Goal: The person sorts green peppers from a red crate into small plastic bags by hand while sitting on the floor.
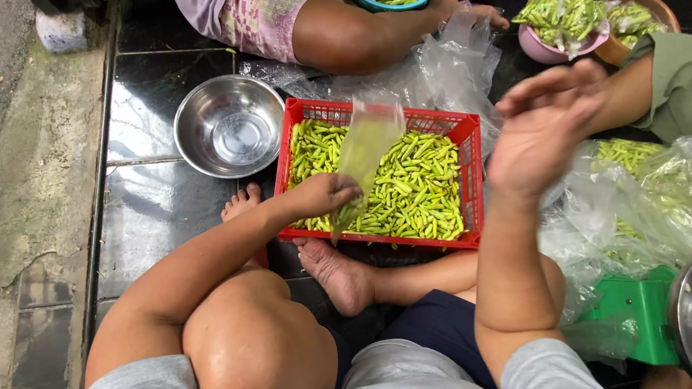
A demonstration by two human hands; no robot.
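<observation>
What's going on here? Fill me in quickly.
A person sits on the dark tiled floor at a red crate of small green chillies. The left hand holds a clear plastic bag over the crate; the right hand is raised, open and empty. An empty steel bowl sits beside the crate.

A small clear plastic bag (363, 149) stands upright and open-mouthed, pinched at its lower end. It sits above a red slatted crate (471, 180) filled with small green chillies (418, 190) on the floor.

Shiny steel bowl (230, 125), red plastic crate (471, 143), clear glossy bag (367, 141), polished black tiles (144, 103)
</observation>
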